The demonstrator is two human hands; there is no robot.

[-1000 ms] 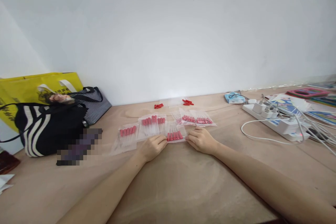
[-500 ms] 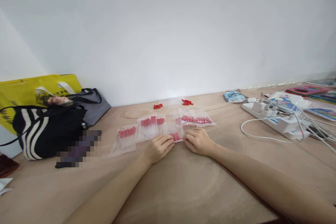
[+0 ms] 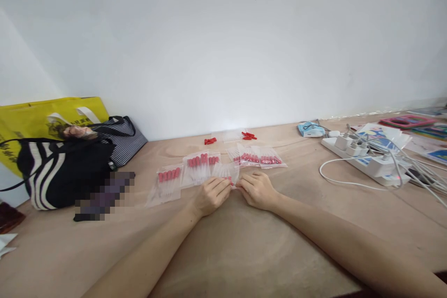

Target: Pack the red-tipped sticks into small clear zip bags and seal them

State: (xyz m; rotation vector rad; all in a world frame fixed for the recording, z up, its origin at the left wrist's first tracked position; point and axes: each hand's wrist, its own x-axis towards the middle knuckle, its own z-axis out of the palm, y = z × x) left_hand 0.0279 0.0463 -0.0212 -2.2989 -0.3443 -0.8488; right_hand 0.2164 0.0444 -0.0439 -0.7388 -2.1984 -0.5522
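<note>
Between my two hands lies a clear plastic bag [image 3: 227, 170] of red-bulbed droppers, partly covered by my fingers. My left hand [image 3: 213, 196] pinches its near edge from the left. Close beside it, my right hand [image 3: 257, 191] has its fingers closed on the right end of that edge. To the left rests another bag of droppers [image 3: 167, 186], red bulbs toward the wall. Just beyond my left hand are more bagged droppers [image 3: 199, 167]. Past my right hand lie further dropper bags [image 3: 271, 160], their red bulbs toward me.
Loose red bulbs sit in two small piles [image 3: 210, 141] near the wall, with thin clear tubes [image 3: 232, 136] between them. A power strip [image 3: 363, 163] with chargers and cables occupies the right, near a blue face mask [image 3: 310, 129]. Bags, including a black one [image 3: 70, 177], stand left.
My right hand has slid left along the bag's near edge, closer to my left hand. Fewer of the red bulbs in the held bag now show.
</note>
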